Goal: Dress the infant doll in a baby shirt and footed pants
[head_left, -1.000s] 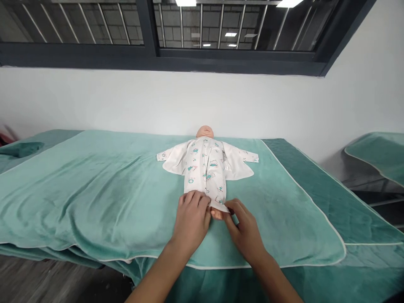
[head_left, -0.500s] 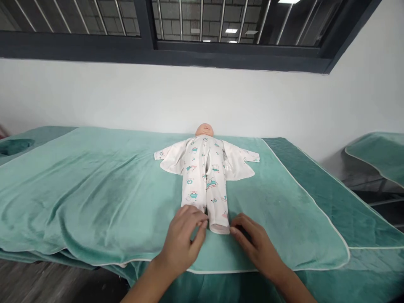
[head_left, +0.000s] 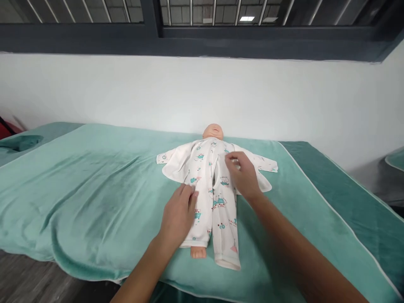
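Observation:
A baby doll [head_left: 213, 131] lies on its back, dressed in a white printed baby top [head_left: 179, 162] with its sleeves spread and side flaps out flat. White printed baby trousers [head_left: 224, 227] run down over its legs. One doll foot [head_left: 198, 252] pokes out of the left leg's cuff; no foot shows at the right cuff. My left hand [head_left: 178, 214] lies at the outer edge of the left trouser leg, its fingers closed against the cloth. Up by the waist on the right side, my right hand [head_left: 243, 176] has its fingers curled towards the thumb; whether cloth is between them is hidden.
A light green blanket [head_left: 104, 185] with a pale edge covers the bed, with wrinkles on the left. Darker green bedding [head_left: 315, 168] shows at right. Behind is a white wall [head_left: 126, 92] below a dark window frame [head_left: 252, 42].
My right hand has gone from beside the right cuff up to the waist. My left hand has moved up from the left cuff, uncovering the doll's foot. The view has shifted.

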The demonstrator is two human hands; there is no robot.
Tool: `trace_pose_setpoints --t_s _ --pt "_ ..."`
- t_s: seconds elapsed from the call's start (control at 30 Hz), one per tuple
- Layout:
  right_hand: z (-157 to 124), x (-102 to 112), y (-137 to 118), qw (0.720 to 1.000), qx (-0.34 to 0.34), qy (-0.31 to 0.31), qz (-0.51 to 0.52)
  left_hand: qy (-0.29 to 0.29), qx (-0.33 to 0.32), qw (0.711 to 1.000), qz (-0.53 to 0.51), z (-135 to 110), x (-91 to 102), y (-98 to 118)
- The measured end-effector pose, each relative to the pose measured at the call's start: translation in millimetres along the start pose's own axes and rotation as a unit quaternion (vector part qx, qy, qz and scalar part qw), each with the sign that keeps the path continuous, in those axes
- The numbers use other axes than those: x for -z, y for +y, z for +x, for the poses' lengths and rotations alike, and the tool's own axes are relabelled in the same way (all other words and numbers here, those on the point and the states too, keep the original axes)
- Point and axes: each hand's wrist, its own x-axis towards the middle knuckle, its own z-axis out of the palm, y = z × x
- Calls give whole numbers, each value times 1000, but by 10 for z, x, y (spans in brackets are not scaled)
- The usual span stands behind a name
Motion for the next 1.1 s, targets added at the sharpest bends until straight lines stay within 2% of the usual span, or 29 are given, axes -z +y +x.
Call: trace_pose_setpoints --t_s 0.07,0.17,0.3,0.4,0.47,0.57,0.7,0.87,0.97,1.1 --pt "371 -115 86 1000 1 -21 -15 24 31 999 -28 -8 29 -60" --pt "857 -265 200 993 3 -103 -53 59 114 990 -63 -7 51 -178" --pt "1250 -376 293 974 17 -187 -130 32 175 979 -95 -66 16 -268" --pt "1404 -385 325 958 1 -236 -160 79 124 986 -79 -155 -7 -221" --pt "1480 -375 323 946 -23 -280 -159 123 42 990 -46 -174 1 -142" --pt "1564 -373 285 932 -49 -324 -155 141 -69 988 4 -51 23 14" --pt "1578 -435 247 931 -27 -331 -153 124 -136 980 70 352 -18 235" --pt "1523 -567 312 959 29 -244 -145 57 -114 972 200 781 -184 407" --pt "1552 -658 345 959 65 -222 -163 52 -98 970 215 871 -259 376" --pt "1634 -774 356 940 98 -254 -207 88 -54 982 159 874 -268 227"
